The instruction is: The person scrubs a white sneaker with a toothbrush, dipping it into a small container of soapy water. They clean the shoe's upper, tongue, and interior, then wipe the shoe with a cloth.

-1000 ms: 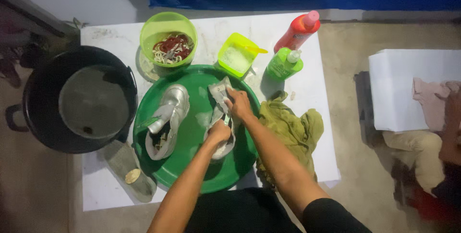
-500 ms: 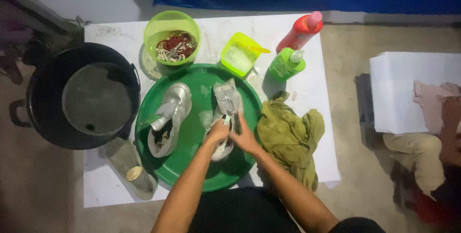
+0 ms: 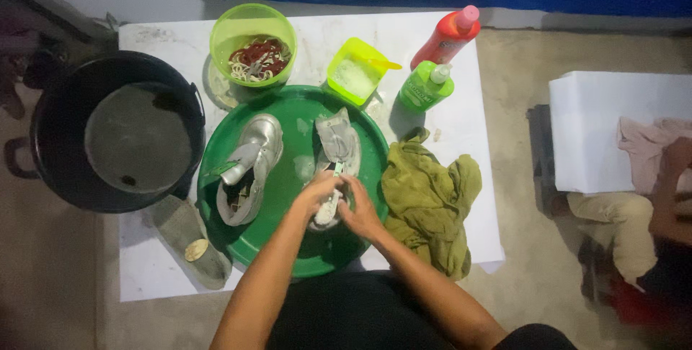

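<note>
Both hands meet over the near end of a grey shoe point(image 3: 337, 149) that lies in a round green basin point(image 3: 360, 123). The left hand point(image 3: 316, 195) is curled around the shoe's heel end, fingers folded over it, and a small green brush-like thing point(image 3: 337, 168) pokes out just above its knuckles; whether the fingers pinch it cannot be told. The right hand point(image 3: 360, 213) presses against the same end from the other side, fingers close together, touching the shoe and the left hand.

Left of the hands, a second silvery shoe point(image 3: 249, 166) lies in the same basin, apart from them. Further left stands a black bucket point(image 3: 50, 141) of water. Right of the hands an olive cloth point(image 3: 432, 195) lies crumpled beside the basin. Beyond the hands stand a lime bowl point(image 3: 254, 22) of laces, a small yellow-green tub point(image 3: 355, 76), a green bottle point(image 3: 424, 87) and a red bottle point(image 3: 447, 36).
</note>
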